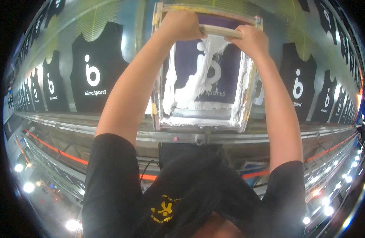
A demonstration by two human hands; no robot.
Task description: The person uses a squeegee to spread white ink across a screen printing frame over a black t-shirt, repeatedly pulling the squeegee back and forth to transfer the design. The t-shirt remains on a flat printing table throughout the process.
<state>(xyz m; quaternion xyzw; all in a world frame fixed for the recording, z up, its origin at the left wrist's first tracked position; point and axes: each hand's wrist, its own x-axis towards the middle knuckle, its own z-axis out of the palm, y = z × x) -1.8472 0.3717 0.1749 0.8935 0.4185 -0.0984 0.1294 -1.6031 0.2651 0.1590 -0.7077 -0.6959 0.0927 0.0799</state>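
My left hand and my right hand are closed on the wooden bar of a squeegee, near the far end of a rectangular printing screen. Thick white ink is smeared down the middle of the screen and along its inner edges, over a dark purple field with a partly covered pale design. The squeegee's blade is largely hidden by the bar and the ink, so I cannot tell exactly how it meets the mesh.
Dark sleeveless garment pieces with white prints lie in long rows on both sides along a pale printing table. A metal rail runs along the near edge, with an orange-red strip and bright lights below.
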